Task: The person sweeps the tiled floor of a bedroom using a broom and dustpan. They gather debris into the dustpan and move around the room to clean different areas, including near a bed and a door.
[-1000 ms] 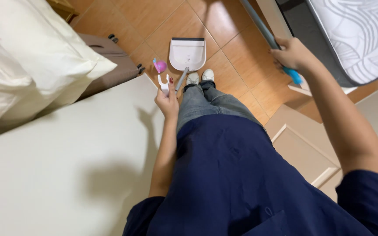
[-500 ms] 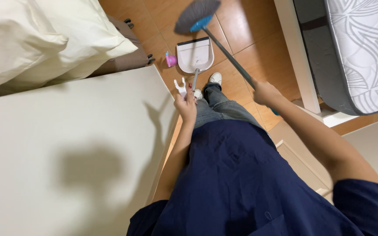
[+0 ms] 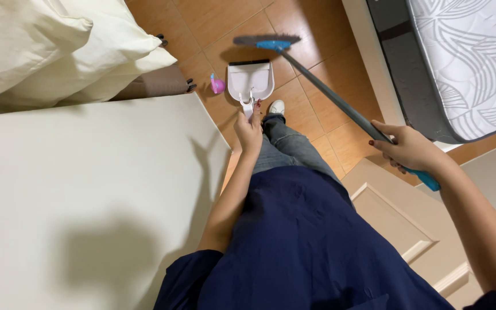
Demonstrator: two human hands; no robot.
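Observation:
My left hand (image 3: 249,131) grips the handle of a white dustpan (image 3: 251,80) that rests flat on the orange tiled floor (image 3: 311,109). My right hand (image 3: 409,149) holds the grey handle of a broom (image 3: 331,95), near its blue end grip. The broom's dark bristle head with a blue band (image 3: 266,41) touches the floor just beyond the dustpan's far edge. A small pink object (image 3: 217,86) lies on the tiles to the left of the dustpan.
A cream bed surface (image 3: 87,189) with pillows (image 3: 58,46) fills the left. A patterned mattress on a dark frame (image 3: 466,63) stands at the upper right. A beige panelled door (image 3: 409,229) is at the lower right. My white shoe (image 3: 276,107) is by the dustpan.
The broom head has swung from the upper right down to the floor beyond the dustpan. My right hand shifted lower with the handle. The dustpan stays in my left hand.

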